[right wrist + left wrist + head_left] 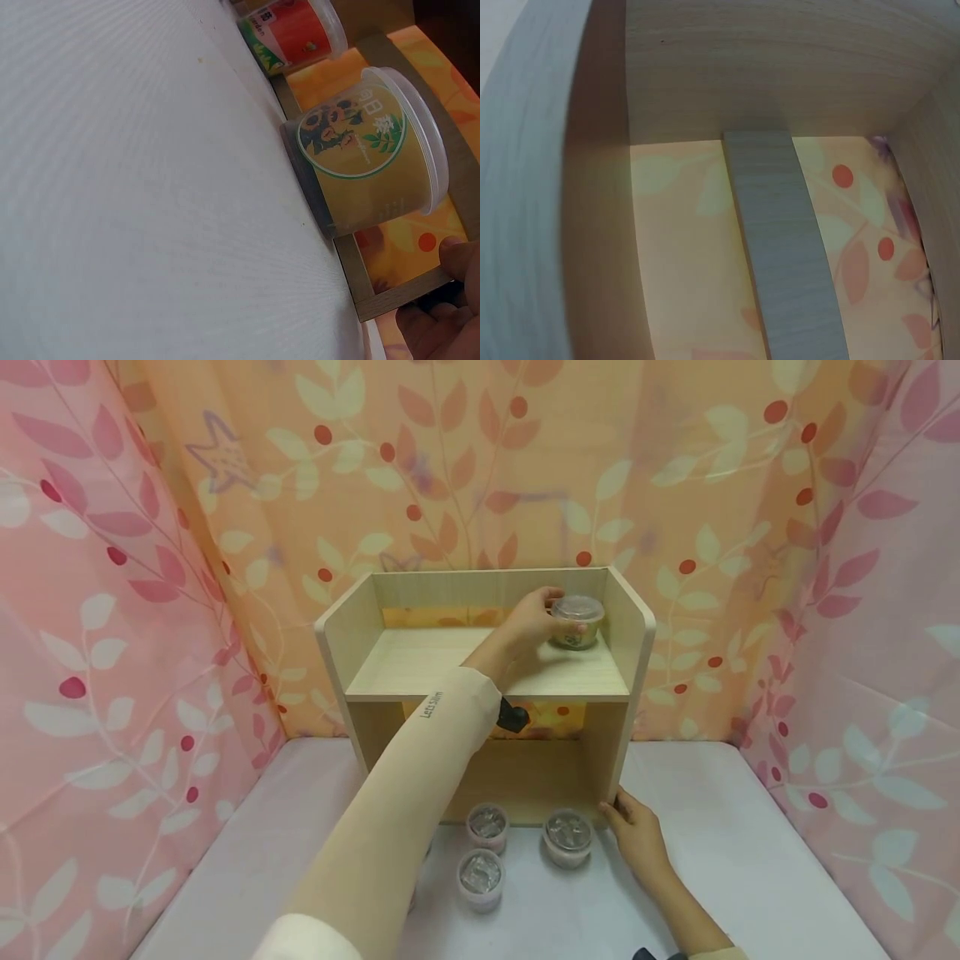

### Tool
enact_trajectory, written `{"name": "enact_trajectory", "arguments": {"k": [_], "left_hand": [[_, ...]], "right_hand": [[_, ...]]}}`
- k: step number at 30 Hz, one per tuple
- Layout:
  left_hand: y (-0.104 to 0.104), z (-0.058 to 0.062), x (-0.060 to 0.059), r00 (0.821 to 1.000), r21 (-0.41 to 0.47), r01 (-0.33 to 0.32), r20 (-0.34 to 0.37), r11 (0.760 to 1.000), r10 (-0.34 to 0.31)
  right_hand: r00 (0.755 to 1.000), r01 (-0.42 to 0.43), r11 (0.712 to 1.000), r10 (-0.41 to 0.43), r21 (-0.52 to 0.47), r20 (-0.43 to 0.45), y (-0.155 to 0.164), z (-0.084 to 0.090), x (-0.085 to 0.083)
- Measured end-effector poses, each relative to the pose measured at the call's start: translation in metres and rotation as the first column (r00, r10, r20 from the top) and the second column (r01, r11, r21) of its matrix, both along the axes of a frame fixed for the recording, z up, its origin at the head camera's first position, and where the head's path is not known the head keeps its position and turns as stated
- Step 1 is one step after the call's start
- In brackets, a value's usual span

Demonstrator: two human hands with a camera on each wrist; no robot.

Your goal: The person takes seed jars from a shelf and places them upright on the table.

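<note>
**Tub on the top shelf, hand at the shelf's foot**

Head view: the left hand (528,625) curls round a lidded tub (577,621) standing on the wooden shelf unit's (345,643) top board, right end. The right hand (637,831), fingers loosely straight, touches the unit's lower right corner. Three tubs (487,827) stand on the bench (750,860).

Left wrist view: only shelf boards.

Right wrist view: a yellow-labelled tub (367,154) on the bench, fingertips (454,255) beside it.

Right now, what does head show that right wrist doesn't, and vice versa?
Only the head view shows the left hand gripping a lidded cup on the top shelf, three more cups on the white table, and the leaf-print curtains.

Only the right wrist view shows print: a yellow label with a sunflower emblem on the nearest cup, a red label on the one behind.

Both show the right hand at the shelf unit's lower right corner, cups and table.
</note>
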State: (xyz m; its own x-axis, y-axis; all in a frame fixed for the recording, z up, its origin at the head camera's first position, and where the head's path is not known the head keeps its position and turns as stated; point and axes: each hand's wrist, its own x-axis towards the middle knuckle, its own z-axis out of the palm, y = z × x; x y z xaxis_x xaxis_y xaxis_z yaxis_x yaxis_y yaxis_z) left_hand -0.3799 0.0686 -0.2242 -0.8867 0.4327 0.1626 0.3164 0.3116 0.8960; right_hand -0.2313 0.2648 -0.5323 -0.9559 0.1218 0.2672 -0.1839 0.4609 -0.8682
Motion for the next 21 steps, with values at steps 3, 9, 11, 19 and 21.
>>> {"name": "enact_trajectory", "arguments": {"k": [3,9,11,19,21], "left_hand": [[0.003,0.0,0.002,0.997,0.049,-0.026,0.068,0.998,0.022],[0.006,-0.005,0.0,0.984,0.18,-0.043,0.178,0.983,0.011],[0.006,-0.005,-0.001,0.987,0.177,-0.036,0.162,0.983,0.007],[-0.003,0.0,0.0,0.998,0.069,0.039,0.046,0.997,-0.042],[-0.005,0.002,0.002,0.998,0.076,0.058,0.02,0.995,-0.06]], "right_hand": [[1.0,-0.003,1.0,0.003,0.008,-0.003,-0.001,-0.001,0.001],[1.0,0.002,1.0,-0.002,0.011,-0.001,-0.001,0.0,0.001],[1.0,0.003,1.0,-0.003,0.013,0.004,0.0,0.001,0.0],[1.0,0.012,1.0,-0.012,0.018,0.005,0.0,0.0,-0.001],[1.0,0.013,1.0,-0.013,0.016,0.001,0.0,0.0,-0.001]]}}
